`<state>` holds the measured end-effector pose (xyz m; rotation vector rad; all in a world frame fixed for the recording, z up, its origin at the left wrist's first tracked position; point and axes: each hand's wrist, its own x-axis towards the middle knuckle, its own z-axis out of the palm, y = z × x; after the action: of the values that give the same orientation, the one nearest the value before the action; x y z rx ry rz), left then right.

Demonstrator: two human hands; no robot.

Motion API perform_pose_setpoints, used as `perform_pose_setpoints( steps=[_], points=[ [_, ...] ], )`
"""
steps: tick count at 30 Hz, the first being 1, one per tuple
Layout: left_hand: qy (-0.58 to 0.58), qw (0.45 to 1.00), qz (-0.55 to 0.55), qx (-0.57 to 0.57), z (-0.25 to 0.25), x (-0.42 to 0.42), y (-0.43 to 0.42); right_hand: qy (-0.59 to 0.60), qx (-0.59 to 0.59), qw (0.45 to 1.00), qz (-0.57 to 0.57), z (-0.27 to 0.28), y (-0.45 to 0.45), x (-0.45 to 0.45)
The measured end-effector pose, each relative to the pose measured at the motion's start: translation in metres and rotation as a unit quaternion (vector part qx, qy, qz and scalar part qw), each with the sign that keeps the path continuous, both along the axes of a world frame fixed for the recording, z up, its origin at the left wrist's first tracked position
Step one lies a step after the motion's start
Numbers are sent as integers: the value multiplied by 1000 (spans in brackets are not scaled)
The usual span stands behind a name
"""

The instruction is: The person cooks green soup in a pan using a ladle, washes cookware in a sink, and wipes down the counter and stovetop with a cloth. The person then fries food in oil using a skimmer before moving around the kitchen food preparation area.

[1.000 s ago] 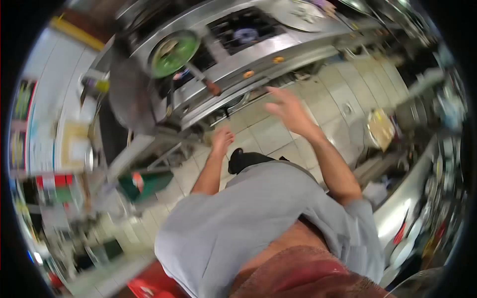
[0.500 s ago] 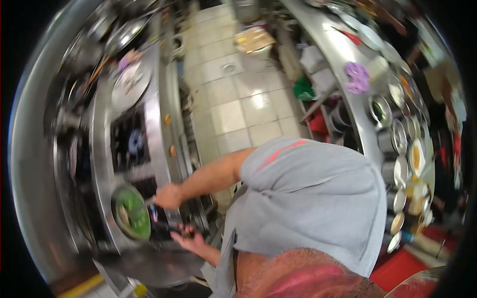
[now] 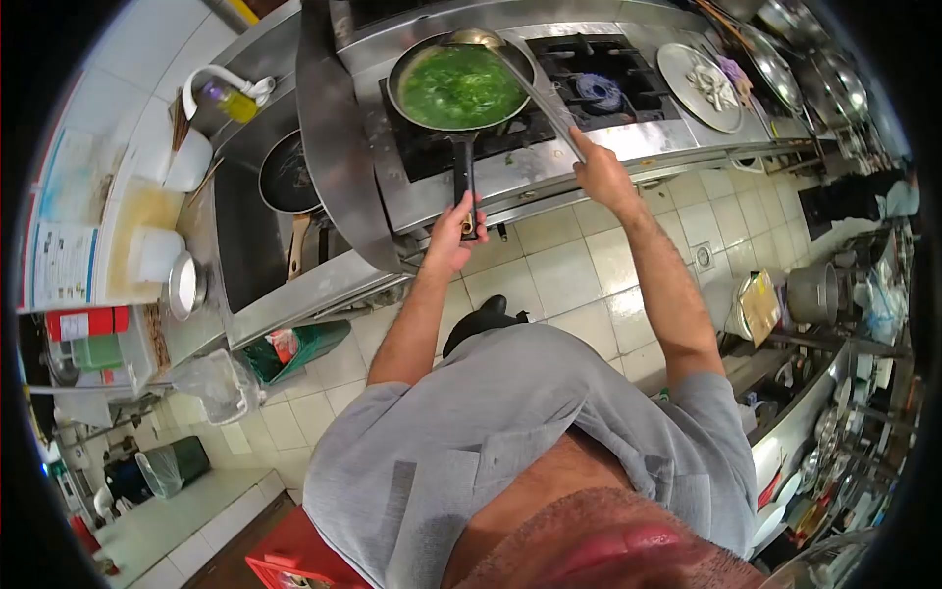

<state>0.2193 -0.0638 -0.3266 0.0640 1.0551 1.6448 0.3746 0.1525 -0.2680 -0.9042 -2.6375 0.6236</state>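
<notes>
A frying pan (image 3: 397,98) with green, leafy liquid (image 3: 461,86) in it sits on the stove's near-left burner. My left hand (image 3: 453,234) is closed around the end of its black handle. In my right hand (image 3: 601,175) is the long metal handle of a ladle (image 3: 538,96), held at its end. The ladle's bowl (image 3: 475,37) rests at the far rim of the pan, over the green liquid.
Right of the pan is a burner grate (image 3: 628,74), then a round metal plate (image 3: 675,80) with whitish pieces. A steel partition (image 3: 339,147) separates the stove from a sink (image 3: 240,211) holding another black pan (image 3: 285,177). Pans (image 3: 834,88) stand far right.
The view has swung round toward the stove and is sharper. My left hand, earlier with loose fingers near the pan handle, now wraps it. The ladle's bowl has moved to the pan's far rim.
</notes>
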Motion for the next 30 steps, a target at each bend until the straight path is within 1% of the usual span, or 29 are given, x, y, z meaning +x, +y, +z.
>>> perform_pose_setpoints(
  steps=[1, 3, 5, 6, 7, 9, 10, 12, 13, 14, 15, 16, 17, 19, 20, 21, 22, 23, 25, 27, 29, 30],
  points=[
    [-1, 1000, 6, -1, -2, 1, -4, 1, -10, 1000, 5, -1, 7, -3],
    [-4, 999, -29, 18, -6, 0, -9, 1, -19, 1000, 10, -1, 16, -15],
    [-11, 999, -27, 25, -8, 1, -12, -25, -31, 999, 22, 6, 21, -25],
    [-8, 999, -30, 27, -9, 1, -13, -57, -34, 998, 16, 12, 20, -30],
    [-3, 999, -33, 29, -9, 0, -13, -57, -34, 998, 19, 17, 18, -35],
    [-5, 999, -35, 28, -8, -1, -13, -121, -18, 992, 13, 36, 8, -38],
    [-7, 999, -38, 27, -8, -2, -13, -122, -18, 992, 13, 47, 3, -36],
    [-5, 999, -40, 37, -15, -4, -13, -219, 41, 975, 22, 67, -5, -33],
    [-3, 998, -42, 47, -19, -5, -13, -220, 41, 974, 20, 69, 1, -28],
    [-3, 998, -44, 47, -20, -4, -13, -222, 90, 970, 47, 70, 11, -20],
    [-39, 997, -25, 65, -20, -3, -14, -222, 139, 962, 75, 79, 14, -16],
    [-74, 994, -7, 83, -21, -2, -16, -228, 121, 963, 76, 93, 18, -9],
    [-73, 994, -7, 83, -24, -2, -18, -227, 121, 963, 75, 92, 23, -2],
    [-81, 990, 12, 113, -33, -2, -25, -113, 3, 991, 72, 90, 33, 14],
    [-81, 990, 13, 114, -36, -2, -28, -84, -31, 994, 68, 97, 24, 15],
    [-83, 993, 8, 82, -39, -2, -34, -86, -32, 993, 70, 92, 26, 14],
    [-83, 995, 2, 50, -43, -2, -40, -56, -11, 996, 72, 80, 30, 14],
    [-83, 995, 3, 50, -56, -3, -48, -25, 9, 997, 75, 68, 33, 14],
    [39, 994, -68, -73, -101, -5, -66, -30, 13, 998, 57, 48, 39, 11],
    [61, 979, -86, -177, -146, -4, -88, -33, 17, 999, 37, 38, 43, 6],
    [157, 948, -113, -255, -195, -6, -121, -23, 4, 999, 33, 33, 44, 4],
    [217, 916, -144, -304, -233, -9, -146, -23, 4, 999, 33, 33, 43, 3]
  ],
)
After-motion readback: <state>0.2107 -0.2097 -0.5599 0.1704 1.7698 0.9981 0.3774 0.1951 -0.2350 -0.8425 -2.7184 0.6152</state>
